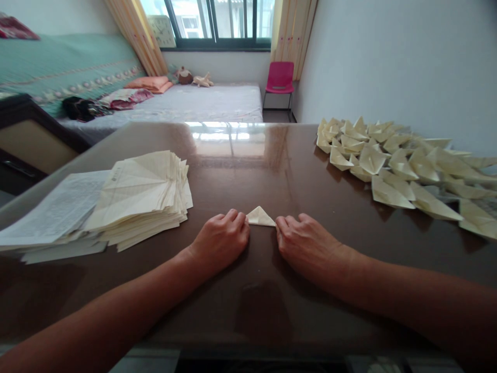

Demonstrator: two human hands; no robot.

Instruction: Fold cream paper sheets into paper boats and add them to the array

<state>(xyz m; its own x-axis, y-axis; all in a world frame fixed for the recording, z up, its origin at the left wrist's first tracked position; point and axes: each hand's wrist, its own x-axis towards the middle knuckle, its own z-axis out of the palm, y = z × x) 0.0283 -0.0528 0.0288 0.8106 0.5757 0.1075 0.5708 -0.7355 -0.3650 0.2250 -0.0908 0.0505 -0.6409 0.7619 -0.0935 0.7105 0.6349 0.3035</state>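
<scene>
A small folded paper triangle (260, 216) in cream paper lies on the brown glossy table (236, 181), its peak pointing away from me. My left hand (226, 233) is closed on its left corner. At the opposite corner my right hand (301, 235) is closed as well, thumb and fingers pinching the paper. The fingertips of both hands partly cover the triangle's ends. Both wrists rest low, close to the tabletop.
To the left lies a thick stack of cream paper sheets (143, 191), partly over printed white sheets (58, 204). Many folded paper boats (392, 166) crowd the right side by the wall. Beyond the table are a bed (217, 101) and a pink chair (280, 77).
</scene>
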